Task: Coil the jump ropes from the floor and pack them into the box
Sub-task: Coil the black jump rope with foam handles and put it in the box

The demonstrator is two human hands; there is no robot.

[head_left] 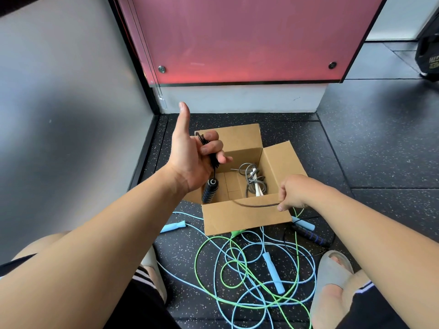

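Over floor (380, 150), black rope (256, 205) between fingers (282, 206).

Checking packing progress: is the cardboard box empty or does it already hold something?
Not empty. The open cardboard box already holds a coiled grey rope with white handles; bare bottom shows beside it.

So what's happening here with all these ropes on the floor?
A person is coiling a black jump rope over an open cardboard box. The left hand holds the gathered loops, one handle dangling, while the right hand pinches the cord. A grey rope already lies in the box; blue and green ropes lie tangled on the floor.
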